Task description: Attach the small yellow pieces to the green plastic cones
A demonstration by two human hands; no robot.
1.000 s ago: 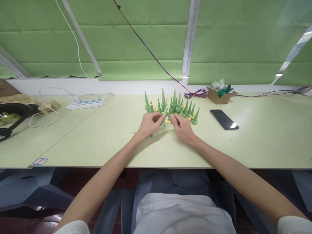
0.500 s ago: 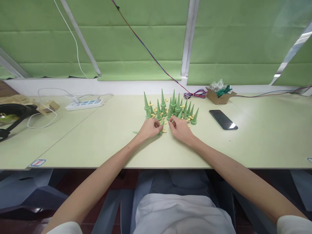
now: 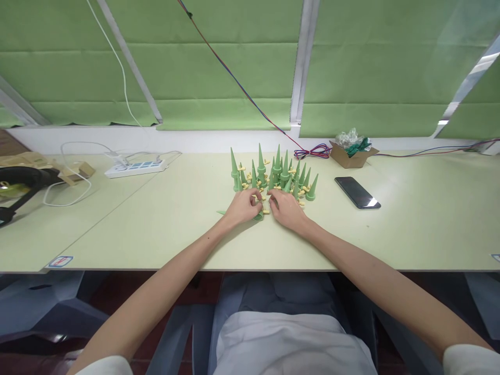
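Note:
Several green plant watering spikes (image 3: 261,167) with small yellow valves stand crowded together in front of me, most with their points up. My left hand (image 3: 244,205) is at the near left of the cluster, thumb and fingers curled together. Beneath it lies a green spike (image 3: 258,216), its thin tip (image 3: 221,212) showing left of the hand and a yellow valve (image 3: 266,212) on the right. My right hand (image 3: 287,208) is closed at the near edge of the cluster, its fingertips close to the left hand's. What either hand pinches is hidden or too small to name.
A black phone (image 3: 357,192) lies to the right. Behind it stands a small cardboard box (image 3: 351,159) with plastic and green material, beside a coiled red-blue cable (image 3: 314,151). At left are a white power strip (image 3: 136,167), a white cord and a black strapped object (image 3: 29,185).
The spike under my left hand has shifted slightly right. A green tip seen at my left fingers earlier no longer shows there. My right hand has barely moved.

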